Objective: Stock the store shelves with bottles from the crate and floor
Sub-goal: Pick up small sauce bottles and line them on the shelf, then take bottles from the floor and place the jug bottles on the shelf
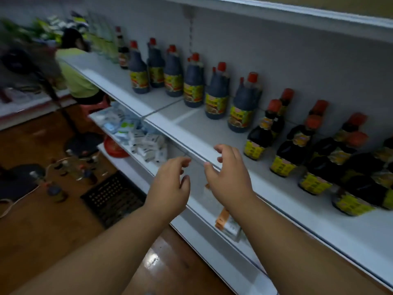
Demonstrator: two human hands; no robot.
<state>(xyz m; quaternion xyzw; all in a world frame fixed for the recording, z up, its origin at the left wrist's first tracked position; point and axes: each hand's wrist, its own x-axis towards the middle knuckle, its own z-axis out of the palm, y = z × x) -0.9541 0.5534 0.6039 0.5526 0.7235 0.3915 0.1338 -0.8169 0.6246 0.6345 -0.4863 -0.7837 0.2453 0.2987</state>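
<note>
My left hand [170, 184] and my right hand [228, 177] hover side by side at the front edge of the white shelf [191, 133], both empty with fingers spread. On the shelf stand several tall dark sauce bottles [244, 105] with red caps and yellow labels. A cluster of shorter dark bottles [314, 158] fills the right part of it. Down on the wooden floor to the left lies a black crate [112, 196]. Beyond it, several loose small bottles [72, 167] stand on the floor.
A person in a yellow-green shirt [76, 79] crouches at the far end of the aisle. The lower shelf holds small white packets [138, 137] and a red lid [113, 147]. A fan stand [63, 116] and a white cable [17, 201] are on the floor.
</note>
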